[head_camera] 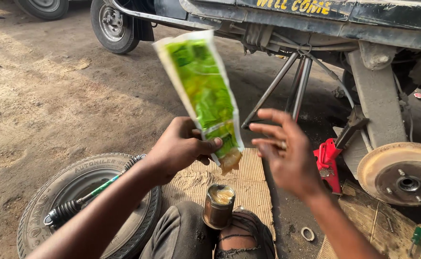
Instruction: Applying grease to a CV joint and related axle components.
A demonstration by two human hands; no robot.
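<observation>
Right now the left hand (181, 146) pinches a green pouch (203, 93) near its low end, in the middle of the frame. Its long side tilts up-left. The metal cup (218, 206) sits straight below. The right hand (282, 148) is open, just beside the pouch.

pouch (203, 91), pinched in the left hand's fingers (209, 144): bright green with white edges, amber grease at its open mouth
metal cup (218, 206), below those fingers: dull silver-brown, yellowish grease inside
mat (253, 184), beneath both hands: tan, ribbed weave
jack (328, 163), beyond the right hand's fingers (268, 129): red
tyre (83, 204): black
brake disc (404, 172): rust-brown
</observation>
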